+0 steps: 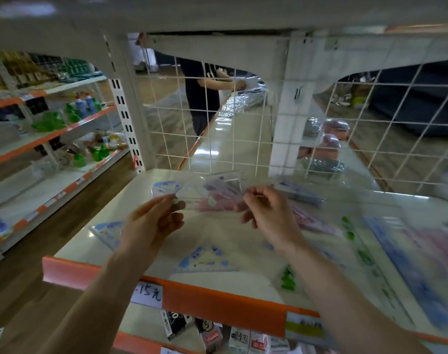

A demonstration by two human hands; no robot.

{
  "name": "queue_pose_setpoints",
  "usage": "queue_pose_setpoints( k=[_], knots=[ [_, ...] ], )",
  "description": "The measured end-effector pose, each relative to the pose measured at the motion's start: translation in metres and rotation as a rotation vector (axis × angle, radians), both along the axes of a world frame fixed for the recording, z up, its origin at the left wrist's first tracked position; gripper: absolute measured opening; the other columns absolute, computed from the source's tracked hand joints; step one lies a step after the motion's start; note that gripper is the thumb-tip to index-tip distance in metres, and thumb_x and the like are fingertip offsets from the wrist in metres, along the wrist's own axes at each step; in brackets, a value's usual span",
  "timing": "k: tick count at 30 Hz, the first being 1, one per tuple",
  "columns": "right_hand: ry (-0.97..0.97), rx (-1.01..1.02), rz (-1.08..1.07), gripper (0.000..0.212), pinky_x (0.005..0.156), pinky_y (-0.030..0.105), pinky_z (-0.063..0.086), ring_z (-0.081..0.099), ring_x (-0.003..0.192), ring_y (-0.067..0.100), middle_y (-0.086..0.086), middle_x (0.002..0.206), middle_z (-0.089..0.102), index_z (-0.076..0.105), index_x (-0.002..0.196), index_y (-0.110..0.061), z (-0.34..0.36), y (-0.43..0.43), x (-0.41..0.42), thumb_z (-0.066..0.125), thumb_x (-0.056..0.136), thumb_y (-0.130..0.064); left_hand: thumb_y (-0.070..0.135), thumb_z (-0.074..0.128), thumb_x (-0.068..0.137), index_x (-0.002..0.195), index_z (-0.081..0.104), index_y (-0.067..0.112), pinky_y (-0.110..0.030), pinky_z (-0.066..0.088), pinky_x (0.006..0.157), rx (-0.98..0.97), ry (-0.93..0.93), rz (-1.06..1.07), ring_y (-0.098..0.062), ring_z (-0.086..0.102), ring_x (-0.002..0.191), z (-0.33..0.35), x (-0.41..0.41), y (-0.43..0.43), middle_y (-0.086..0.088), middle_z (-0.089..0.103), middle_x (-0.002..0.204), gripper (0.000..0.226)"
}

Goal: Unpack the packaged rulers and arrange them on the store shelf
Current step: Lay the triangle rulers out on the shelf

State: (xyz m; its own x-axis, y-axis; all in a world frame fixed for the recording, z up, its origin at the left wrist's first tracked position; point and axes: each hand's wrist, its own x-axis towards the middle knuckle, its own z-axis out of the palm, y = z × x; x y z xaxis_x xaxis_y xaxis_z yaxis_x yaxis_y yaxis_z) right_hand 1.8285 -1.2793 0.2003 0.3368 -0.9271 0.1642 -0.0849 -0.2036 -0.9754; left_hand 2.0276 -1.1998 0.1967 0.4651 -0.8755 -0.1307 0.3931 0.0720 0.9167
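Both hands hold a clear ruler pack (pixel 205 194) over the shelf (pixel 218 300): left hand (pixel 151 223) fingers pinch its left end, right hand (pixel 266 213) fingers clamp its right. Best to peel the wrap gently, keeping the pack taut between the fingers

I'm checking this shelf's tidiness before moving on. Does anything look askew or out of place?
Yes: the blue triangle ruler and the one by the left edge lie at different angles, loosely scattered. Both hands hold a clear packet.
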Motion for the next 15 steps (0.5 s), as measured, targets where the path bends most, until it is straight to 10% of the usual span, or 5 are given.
queue_pose_setpoints(
  k=[15],
  knots=[
    [0.095, -0.228, -0.13, 0.014, 0.066, 0.017, 0.047, 0.059, 0.069, 0.007, -0.001, 0.078, 0.064, 0.062, 0.087, -0.02, -0.013, 0.002, -0.001, 0.053, 0.096, -0.016, 0.011, 0.055, 0.093, 0.096, 0.066, 0.01, -0.028, 0.057, 0.068, -0.034, -0.079, 0.178, -0.017, 0.065, 0.07, 0.0, -0.003, 0.005, -0.006, 0.072, 0.083, 0.011]
  ],
)
